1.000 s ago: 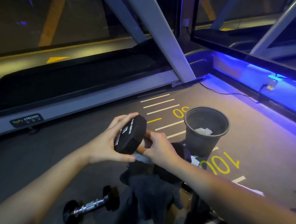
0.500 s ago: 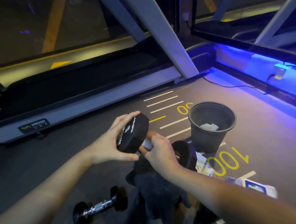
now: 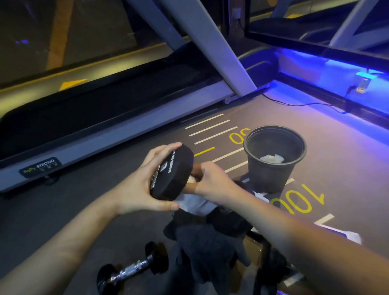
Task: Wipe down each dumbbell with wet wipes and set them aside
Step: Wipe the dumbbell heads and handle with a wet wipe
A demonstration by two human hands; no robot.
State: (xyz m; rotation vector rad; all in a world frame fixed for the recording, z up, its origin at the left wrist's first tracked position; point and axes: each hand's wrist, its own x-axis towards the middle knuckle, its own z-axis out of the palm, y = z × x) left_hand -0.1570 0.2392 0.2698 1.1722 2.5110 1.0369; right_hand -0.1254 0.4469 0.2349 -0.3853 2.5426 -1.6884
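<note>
Two hands on a dumbbell, wipe wrapped round its handle

The left hand (image 3: 138,187) cups the near black head of the raised dumbbell (image 3: 172,172), fingers curled round its rim. The right hand (image 3: 212,182) grips a white wet wipe (image 3: 191,202) round the handle. At two o'clock a black bin (image 3: 272,165) holds used wipes; at six o'clock a smaller dumbbell (image 3: 133,269) lies on the floor beside dark gloves (image 3: 212,251).

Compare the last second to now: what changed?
The white wipe now hangs out below the right hand, which works it along the handle of the held dumbbell. Unchanged: left hand grip on the dumbbell's head, bin and small dumbbell on the floor.
</note>
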